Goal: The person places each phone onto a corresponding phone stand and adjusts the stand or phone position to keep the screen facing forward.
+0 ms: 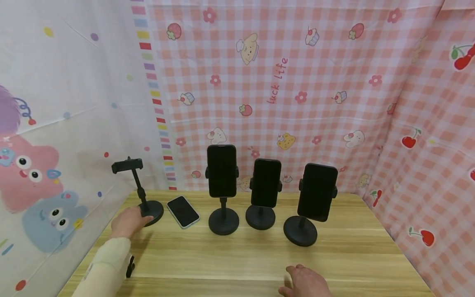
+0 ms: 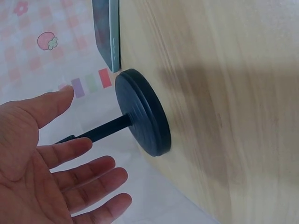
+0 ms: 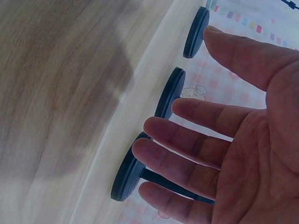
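At the left of the table, my left hand (image 1: 130, 222) is beside the round base of an unloaded black phone stand (image 1: 153, 211). In the left wrist view its fingers are spread, with the stand's base (image 2: 142, 112) just past them and nothing in the grasp. A phone (image 1: 183, 211) with a pale case lies flat right of that stand. My right hand (image 1: 306, 282) hovers over the front right of the table, fingers loosely extended and holding nothing. Nearest to it is a tilted black phone (image 1: 317, 192) on a stand (image 1: 300, 231).
Two more black stands, a left one (image 1: 224, 221) and a middle one (image 1: 260, 217), each hold an upright phone, the left phone (image 1: 222, 171) and the middle phone (image 1: 266, 183). Patterned cloth (image 1: 282, 123) hangs behind and at both sides of the wooden table (image 1: 208, 264).
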Demonstrator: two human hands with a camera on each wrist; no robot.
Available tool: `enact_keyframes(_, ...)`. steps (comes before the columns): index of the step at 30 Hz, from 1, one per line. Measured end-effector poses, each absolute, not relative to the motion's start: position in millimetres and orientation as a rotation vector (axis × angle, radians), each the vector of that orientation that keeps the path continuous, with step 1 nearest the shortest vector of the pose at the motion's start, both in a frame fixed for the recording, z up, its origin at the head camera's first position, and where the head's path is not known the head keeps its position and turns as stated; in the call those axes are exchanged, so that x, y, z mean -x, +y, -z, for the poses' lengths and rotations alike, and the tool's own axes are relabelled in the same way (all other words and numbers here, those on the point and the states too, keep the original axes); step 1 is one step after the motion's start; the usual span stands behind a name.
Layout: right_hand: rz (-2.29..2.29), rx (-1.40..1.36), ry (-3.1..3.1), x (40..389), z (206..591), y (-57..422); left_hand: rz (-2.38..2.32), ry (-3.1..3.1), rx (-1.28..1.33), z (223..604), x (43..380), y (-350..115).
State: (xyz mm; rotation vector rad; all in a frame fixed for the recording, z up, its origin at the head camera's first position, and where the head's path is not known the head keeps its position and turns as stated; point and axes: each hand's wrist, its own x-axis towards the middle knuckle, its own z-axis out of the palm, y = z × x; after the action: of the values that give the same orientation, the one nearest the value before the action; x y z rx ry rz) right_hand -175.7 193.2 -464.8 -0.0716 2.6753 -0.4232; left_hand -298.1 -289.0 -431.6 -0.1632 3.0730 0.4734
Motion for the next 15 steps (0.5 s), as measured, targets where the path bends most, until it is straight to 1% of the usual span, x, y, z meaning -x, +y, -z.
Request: enact_keyframes(15,0.437,0.071,2.668,176,467,194,-0.486,3.128,0.171,417,314,-297)
